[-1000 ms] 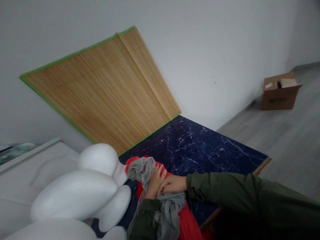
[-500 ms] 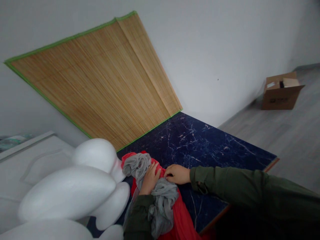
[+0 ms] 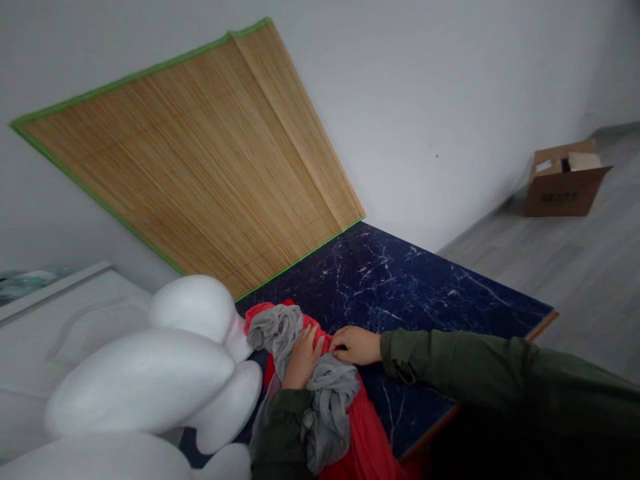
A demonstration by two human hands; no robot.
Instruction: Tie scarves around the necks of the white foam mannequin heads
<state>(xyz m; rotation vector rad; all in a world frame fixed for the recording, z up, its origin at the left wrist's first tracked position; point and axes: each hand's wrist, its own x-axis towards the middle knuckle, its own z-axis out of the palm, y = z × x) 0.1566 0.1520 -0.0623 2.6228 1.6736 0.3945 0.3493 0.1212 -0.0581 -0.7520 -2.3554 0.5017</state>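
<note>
A crumpled grey scarf [image 3: 334, 393] and a red cloth [image 3: 367, 427] lie bunched together at the table's near left part. My left hand [image 3: 303, 357] rests on top of the bundle, fingers laid over the fabric and thumb apart. Close beside it, my right hand [image 3: 357, 345] comes in from the right, its fingers curled and pinching the red cloth at the bundle's edge. The tips of the right fingers are partly hidden. Under the bundle is a dark blue marble-patterned table [image 3: 400, 280].
White rounded, balloon-like shapes [image 3: 145, 380] crowd the left beside the bundle. A bamboo mat [image 3: 200, 167] with green edging stands against the wall behind the table. On the floor at far right sits an open cardboard box [image 3: 563, 193]. White panelled furniture [image 3: 70, 320] stands at left.
The view has shifted very slightly. Both hands keep their places on the grey scarf and red cloth, with hardly any visible movement.
</note>
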